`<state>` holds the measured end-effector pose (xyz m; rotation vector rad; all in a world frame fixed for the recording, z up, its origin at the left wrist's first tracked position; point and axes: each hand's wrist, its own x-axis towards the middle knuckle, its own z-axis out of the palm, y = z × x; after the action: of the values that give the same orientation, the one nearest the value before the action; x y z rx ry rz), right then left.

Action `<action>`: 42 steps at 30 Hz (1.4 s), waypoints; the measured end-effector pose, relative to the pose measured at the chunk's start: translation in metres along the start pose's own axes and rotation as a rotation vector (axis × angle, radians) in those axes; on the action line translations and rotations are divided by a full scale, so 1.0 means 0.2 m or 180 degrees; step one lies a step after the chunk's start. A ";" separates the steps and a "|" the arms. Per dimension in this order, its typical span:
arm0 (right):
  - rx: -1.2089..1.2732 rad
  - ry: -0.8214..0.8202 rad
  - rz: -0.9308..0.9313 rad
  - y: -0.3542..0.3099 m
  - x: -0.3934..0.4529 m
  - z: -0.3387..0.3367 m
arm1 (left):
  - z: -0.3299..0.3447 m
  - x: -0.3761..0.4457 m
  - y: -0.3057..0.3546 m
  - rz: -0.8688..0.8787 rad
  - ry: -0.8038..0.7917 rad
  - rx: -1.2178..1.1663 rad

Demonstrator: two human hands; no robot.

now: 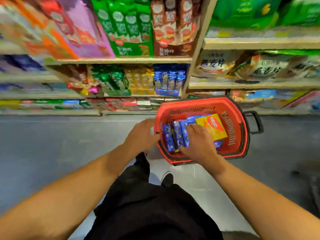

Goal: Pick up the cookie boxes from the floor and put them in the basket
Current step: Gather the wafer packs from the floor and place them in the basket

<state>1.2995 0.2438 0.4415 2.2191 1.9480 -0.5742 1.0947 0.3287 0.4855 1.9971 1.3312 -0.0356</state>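
Grey shop floor [60, 135] below blurred snack shelves [121, 60], bare of boxes where visible; red basket [240, 122] already holding blue cookie boxes [176, 134] and a yellow box [212, 126], right hand [197, 141] spread flat on them, left hand [142, 134] at the rim, grip unclear; seemingly almost done.

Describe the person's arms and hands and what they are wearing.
Both forearms are bare from the bottom of the picture to the wrists, with no sleeves in view. The left hand and the right hand wear no gloves, and no watch, ring or bracelet shows. Below the arms the person wears black clothing and a black shoe with a white sole.
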 end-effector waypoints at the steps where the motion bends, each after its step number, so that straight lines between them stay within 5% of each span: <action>1: -0.0053 0.0042 -0.0162 -0.07 0.00 -0.03 | -0.01 -0.06 -0.05 -0.0167 0.0066 -0.0024; 16: -0.0818 -0.0372 -0.2392 -1.65 -0.08 0.07 | -0.27 -1.36 -1.11 -0.1944 0.1705 -0.1030; 28: -0.1361 -0.0536 -0.3151 -3.03 -0.31 0.32 | -0.49 -2.23 -2.05 -0.2858 0.2301 -0.1357; 42: -0.1731 -0.0830 -0.4070 -4.44 -0.06 0.62 | -0.80 -2.61 -3.07 -0.3823 0.2510 -0.1741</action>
<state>0.4081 0.3282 0.4641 0.3932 2.6927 -0.3096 0.2973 0.1328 0.4736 0.5200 2.5061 0.5356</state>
